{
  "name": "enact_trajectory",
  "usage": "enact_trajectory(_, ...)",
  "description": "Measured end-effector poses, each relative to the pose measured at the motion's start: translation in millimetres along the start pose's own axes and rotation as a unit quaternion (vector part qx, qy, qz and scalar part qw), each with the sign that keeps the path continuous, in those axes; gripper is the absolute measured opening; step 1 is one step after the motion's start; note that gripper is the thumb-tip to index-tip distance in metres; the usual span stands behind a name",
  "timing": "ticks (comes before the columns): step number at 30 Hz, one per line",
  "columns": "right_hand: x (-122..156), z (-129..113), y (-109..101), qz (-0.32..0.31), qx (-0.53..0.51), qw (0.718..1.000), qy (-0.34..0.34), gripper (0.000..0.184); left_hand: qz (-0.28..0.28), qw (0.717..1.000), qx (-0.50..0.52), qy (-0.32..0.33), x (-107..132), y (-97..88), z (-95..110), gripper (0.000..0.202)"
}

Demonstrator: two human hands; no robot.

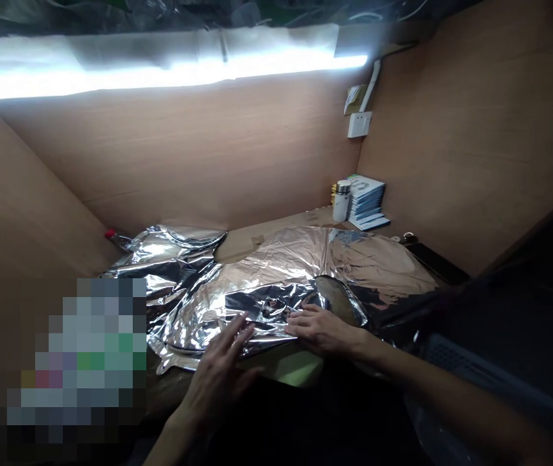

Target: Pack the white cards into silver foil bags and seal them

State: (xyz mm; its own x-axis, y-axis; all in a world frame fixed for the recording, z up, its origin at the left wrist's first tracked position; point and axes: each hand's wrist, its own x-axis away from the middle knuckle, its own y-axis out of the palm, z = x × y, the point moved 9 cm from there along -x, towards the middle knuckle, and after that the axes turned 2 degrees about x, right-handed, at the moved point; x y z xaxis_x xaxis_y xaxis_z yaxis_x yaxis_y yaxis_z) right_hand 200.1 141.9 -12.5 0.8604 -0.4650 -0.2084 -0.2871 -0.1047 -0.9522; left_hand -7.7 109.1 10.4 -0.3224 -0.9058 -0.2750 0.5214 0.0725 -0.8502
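The right hand (320, 330) lies with open fingers on the crumpled aluminium foil (257, 291) at the near edge of the surface (242, 246), seemingly to keep it flat, and the left hand (215, 382) spreads its open fingers just beside.

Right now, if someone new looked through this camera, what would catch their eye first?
The big crumpled sheet of silver foil would grab attention first, spread across the lower middle, with the left hand and right hand resting on it. Next comes the glaring white strip of light along the top edge, above the brown cardboard wall. Further back on the right stand a white bottle and a stack of booklets.
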Motion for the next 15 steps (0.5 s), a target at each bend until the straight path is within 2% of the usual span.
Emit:
enact_trajectory(1,3,-2,1,0.000,0.003,1.000,-0.012,0.038,-0.039,0.995,-0.059,0.074,8,10.8,11,0.057)
enact_trajectory(3,12,-7,2,0.008,0.018,0.999,-0.032,0.039,-0.101,0.978,-0.112,0.145,25,32.5,14,0.054)
enact_trajectory(5,22,-10,-1,0.019,0.032,0.998,-0.045,0.040,-0.107,0.977,-0.098,0.159,36,41.4,7,0.052)
enact_trajectory(7,27,-7,-7,0.028,0.010,0.998,-0.050,0.039,-0.093,0.985,-0.040,0.142,36,39.3,-2,0.048)
enact_trajectory(9,22,11,-15,0.025,-0.057,0.998,-0.015,0.033,-0.079,0.994,0.033,0.063,23,30.8,-16,0.040)
enact_trajectory(12,-1,62,-21,-0.014,-0.133,0.980,0.147,0.022,-0.040,0.987,0.078,-0.132,-10,14.5,-49,0.040)
enact_trajectory(13,-9,78,-22,-0.026,-0.135,0.970,0.200,0.025,-0.027,0.981,0.072,-0.178,-21,10.1,-56,0.043)
enact_trajectory(15,-24,99,-25,-0.038,-0.115,0.956,0.268,0.035,-0.010,0.974,0.044,-0.220,-41,5.5,-64,0.044)
